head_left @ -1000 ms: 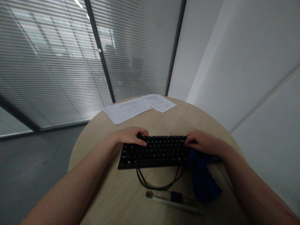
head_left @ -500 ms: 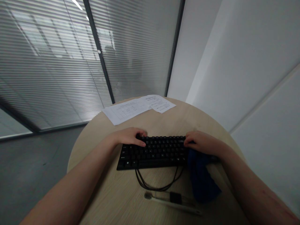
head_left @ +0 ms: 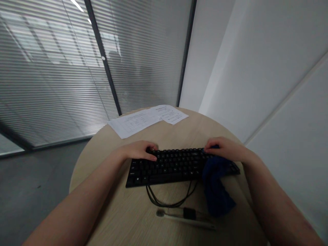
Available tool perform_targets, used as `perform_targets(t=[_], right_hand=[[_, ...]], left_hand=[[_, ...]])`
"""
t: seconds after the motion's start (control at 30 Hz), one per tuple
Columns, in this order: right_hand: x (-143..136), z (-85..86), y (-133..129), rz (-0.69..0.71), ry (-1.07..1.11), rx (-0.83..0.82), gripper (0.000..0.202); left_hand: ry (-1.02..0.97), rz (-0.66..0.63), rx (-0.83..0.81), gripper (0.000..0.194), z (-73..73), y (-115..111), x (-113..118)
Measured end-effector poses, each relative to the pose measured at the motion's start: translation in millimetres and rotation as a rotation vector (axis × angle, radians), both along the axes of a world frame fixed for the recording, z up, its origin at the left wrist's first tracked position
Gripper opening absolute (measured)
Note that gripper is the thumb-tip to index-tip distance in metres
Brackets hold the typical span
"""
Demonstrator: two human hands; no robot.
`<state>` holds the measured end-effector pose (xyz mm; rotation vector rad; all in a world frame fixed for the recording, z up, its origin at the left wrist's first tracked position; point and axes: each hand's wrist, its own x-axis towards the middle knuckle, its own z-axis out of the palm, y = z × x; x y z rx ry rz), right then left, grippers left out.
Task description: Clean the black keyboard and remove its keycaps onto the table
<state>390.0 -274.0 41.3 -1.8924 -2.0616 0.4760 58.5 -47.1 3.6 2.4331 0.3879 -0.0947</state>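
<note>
Black plastic makes up the keyboard (head_left: pixel 171 167) on the tabletop (head_left: pixel 128 215). The left hand (head_left: pixel 138 150) is clamped on its far edge, thumb on top. The right hand (head_left: pixel 222 147) pinches the blue cloth (head_left: pixel 219 194) draped over the keys. Print on the papers (head_left: pixel 135 123) beyond and most key legends are too blurred to read.

The pale, round-edged wood-grain surface (head_left: pixel 198 131) carries a black keyboard (head_left: pixel 171 168). Beyond the keyboard lie printed papers (head_left: pixel 137 123); on its near side are a looped cable (head_left: pixel 167 206) and a slim brush (head_left: pixel 184 220), with a blue cloth (head_left: pixel 217 193) draped over its right part.
</note>
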Motion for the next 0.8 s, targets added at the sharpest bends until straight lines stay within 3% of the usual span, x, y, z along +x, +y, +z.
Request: perform_targets(t=[0.07,0.2,0.3,0.4,0.57,0.67,0.8], right_hand=[[7.7,15.0,-12.4,-0.125,-0.002,0.000,0.027],[24.6,39.5,-40.4,-0.262,-0.169,-0.211,0.020],[29.9,43.9,-50.4,-0.391,-0.293,-0.162,0.012],[20.4,28.2,-45.4,-0.397,-0.244,0.038,0.014],[-10.9,-29.6,-24.4,-0.282,-0.053,0.284,0.014],[-19.3,-55.7,-18.4,-0.213,-0.085,0.321,0.014],[-17.9,-66.5,-20.6,-0.242,-0.200,0.306,0.014]], left_hand=[[-0.002,0.000,0.009,0.041,1.8,-0.4,0.0],[-0.002,0.007,0.023,0.041,5.4,-2.6,0.4],[-0.022,0.009,0.036,0.041,6.0,-4.0,1.7],[-0.037,0.000,0.033,0.041,3.9,-3.0,3.8],[-0.046,0.017,0.065,0.044,-3.2,4.2,5.6],[-0.058,-0.001,0.076,0.042,-6.1,8.4,5.4],[-0.060,-0.012,0.081,0.039,-6.0,9.8,4.8]])
